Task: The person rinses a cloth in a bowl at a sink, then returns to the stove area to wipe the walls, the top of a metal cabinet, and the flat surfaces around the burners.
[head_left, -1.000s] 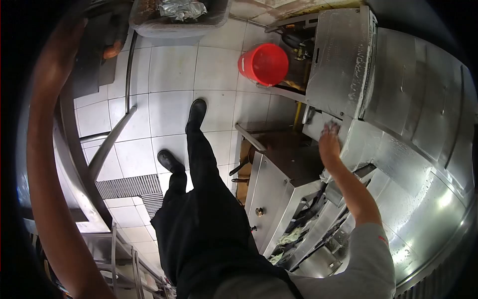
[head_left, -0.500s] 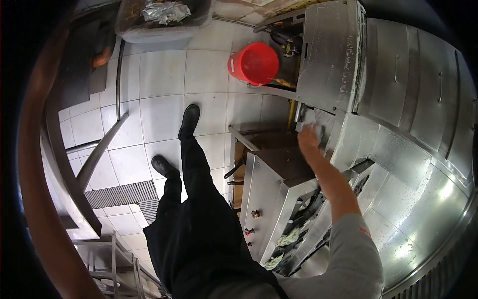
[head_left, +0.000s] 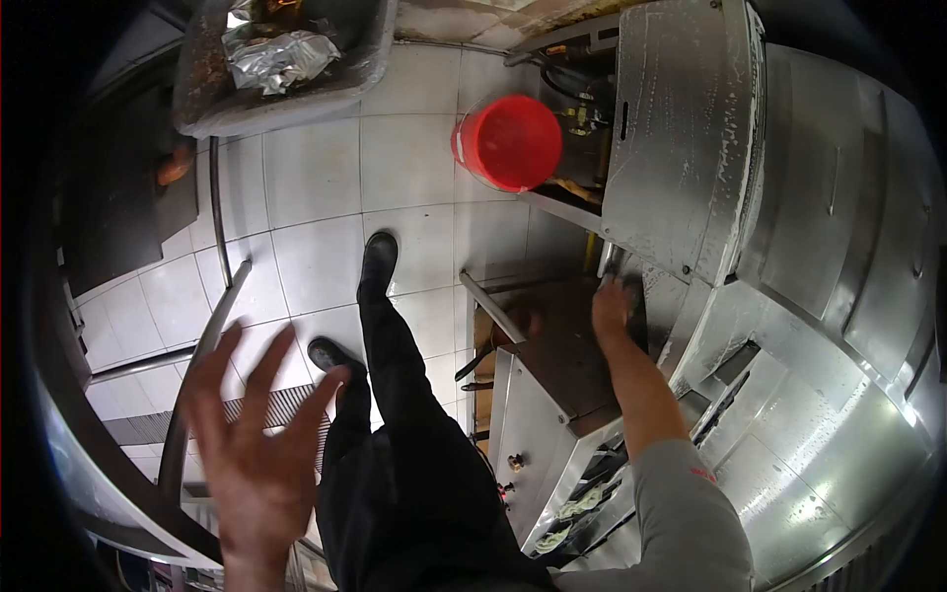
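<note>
My left hand (head_left: 258, 449) is raised in the lower left, fingers spread and holding nothing, slightly blurred. Below it are the tiled floor and a metal table leg (head_left: 202, 360). My right hand (head_left: 614, 304) reaches into the gap between the stove (head_left: 577, 350) and the soapy steel unit (head_left: 681, 128). Its fingers look curled, beside a short metal pipe (head_left: 610, 259); what they hold, if anything, is hidden. Wet suds mark the steel wall panel (head_left: 673, 296) just right of that hand.
A red bucket (head_left: 515, 143) stands on the white floor tiles (head_left: 409, 148) by the steel unit. At the top left is a grey plastic tub (head_left: 281, 111) with crumpled foil (head_left: 281, 61) in it. Stove knobs (head_left: 515, 461) face my legs. A floor grate (head_left: 138, 428) lies lower left.
My left hand has come into view, its arm swinging inward from the left edge. My right hand has dropped lower in the picture, nearer the stove's corner. The view has shifted slightly.
</note>
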